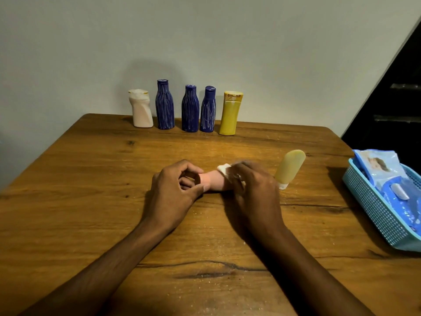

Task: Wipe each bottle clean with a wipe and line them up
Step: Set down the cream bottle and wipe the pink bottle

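Observation:
A small pink bottle (214, 181) lies on its side at the middle of the wooden table (91, 201). My left hand (173, 192) pinches its left end between thumb and fingers. Over its right part, my right hand (255, 192) grips a white wipe (224, 168) pressed against the bottle. A pale yellow tube (290, 167) stands cap-down just right of my right hand. Along the far edge stand a white bottle (141, 109), three blue bottles (165, 106) (190, 109) (208, 110) and a yellow bottle (230, 114) in a row.
A light blue plastic basket (373, 208) sits at the table's right edge, holding a blue pack of wipes (382, 176). A grey wall rises directly behind the bottle row. A dark opening lies at the far right.

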